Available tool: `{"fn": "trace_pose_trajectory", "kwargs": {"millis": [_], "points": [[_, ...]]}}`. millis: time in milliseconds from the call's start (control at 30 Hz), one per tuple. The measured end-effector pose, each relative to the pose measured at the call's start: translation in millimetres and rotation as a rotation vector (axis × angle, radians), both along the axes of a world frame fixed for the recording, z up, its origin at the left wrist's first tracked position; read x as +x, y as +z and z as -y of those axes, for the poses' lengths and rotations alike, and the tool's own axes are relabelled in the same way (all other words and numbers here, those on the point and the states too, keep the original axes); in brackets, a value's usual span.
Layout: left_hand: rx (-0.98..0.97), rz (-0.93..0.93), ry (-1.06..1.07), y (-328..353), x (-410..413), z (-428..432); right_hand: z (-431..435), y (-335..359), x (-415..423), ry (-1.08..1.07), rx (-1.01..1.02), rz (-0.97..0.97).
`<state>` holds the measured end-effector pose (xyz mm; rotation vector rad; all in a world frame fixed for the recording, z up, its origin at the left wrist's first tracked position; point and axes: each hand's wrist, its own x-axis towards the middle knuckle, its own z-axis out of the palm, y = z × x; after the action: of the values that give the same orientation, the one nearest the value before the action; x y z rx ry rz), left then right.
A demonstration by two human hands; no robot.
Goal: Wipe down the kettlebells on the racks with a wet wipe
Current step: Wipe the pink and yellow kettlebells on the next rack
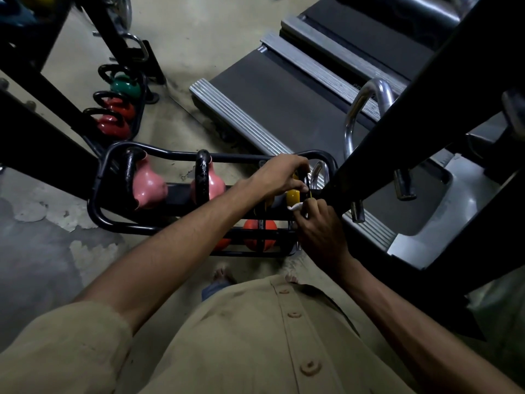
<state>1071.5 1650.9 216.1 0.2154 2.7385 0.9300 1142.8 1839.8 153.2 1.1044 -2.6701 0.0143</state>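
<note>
A black tube rack (96,194) stands in front of me with two pink kettlebells (147,184) on its top tier. At the right end sits a yellow kettlebell (292,196). My left hand (281,174) grips its handle from above. My right hand (318,223) pinches a white wet wipe (295,206) against the yellow bell's near side. Orange kettlebells (260,234) sit on the lower tier, partly hidden by my arms.
A second rack at the back left holds a green kettlebell (125,85) and two red ones (113,126). Treadmill decks (272,100) lie to the right. A black machine frame (426,115) crosses close above my right hand. The floor is bare concrete.
</note>
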Motion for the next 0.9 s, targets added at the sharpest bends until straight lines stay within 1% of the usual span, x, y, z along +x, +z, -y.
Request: {"fn": "trace_pose_trajectory", "kwargs": {"millis": [233,367,567,633,700,733,833,867,900], "points": [[0.007,0.019,-0.006,2,-1,-1,-11,-3,7,-0.009,-0.077,0.008],[0.014,0.021,-0.008,2,-1,1,-16,-4,7,-0.019,-0.072,0.01],[0.015,0.011,-0.027,0,-3,1,-26,2,9,-0.135,-0.124,0.047],[0.018,0.006,-0.034,-1,-3,2,-25,8,10,-0.219,-0.199,0.075],[0.014,0.006,-0.04,0,-2,3,-15,15,11,-0.339,-0.322,0.107],[0.016,0.008,-0.042,0,-2,3,-7,18,9,-0.413,-0.408,0.153],[0.016,0.002,-0.042,-1,0,3,15,21,-2,-0.618,-0.731,0.369],[0.016,0.0,-0.042,-2,0,3,20,21,-5,-0.666,-0.814,0.419],[0.018,-0.003,-0.041,-3,0,3,24,21,-7,-0.699,-0.846,0.453]]}}
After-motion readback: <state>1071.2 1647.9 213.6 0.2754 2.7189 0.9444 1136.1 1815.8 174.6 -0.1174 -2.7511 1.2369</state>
